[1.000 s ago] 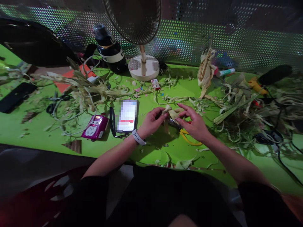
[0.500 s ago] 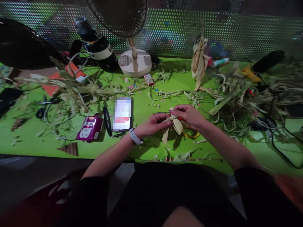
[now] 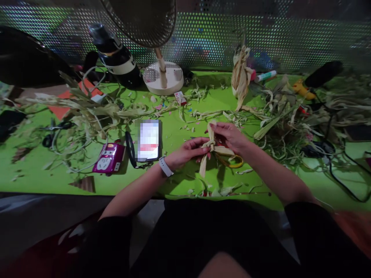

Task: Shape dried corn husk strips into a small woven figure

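Observation:
A pale, knotted corn husk piece [image 3: 212, 146] is between my two hands over the green table. My left hand [image 3: 191, 150], with a light watch strap at the wrist, pinches it from the left near the knot. The fingers of my right hand [image 3: 228, 135] are closed on its upper strip, which points up. One strip hangs down below my left fingers and another reaches right under my right hand. Yellow-handled scissors [image 3: 233, 162] lie beneath my right hand, their upper part hidden.
On the green table [image 3: 174, 183] are a phone [image 3: 149, 139], a purple power socket [image 3: 109, 157], a fan [image 3: 163, 78], a black bottle [image 3: 121, 61] and a husk bundle [image 3: 241, 77]. Husk scraps [image 3: 278, 119] and cables lie around.
My right hand has moved up slightly and now holds a strip upright. The husk piece has spread apart, showing the knot and a strip to the right. More of the yellow handle shows.

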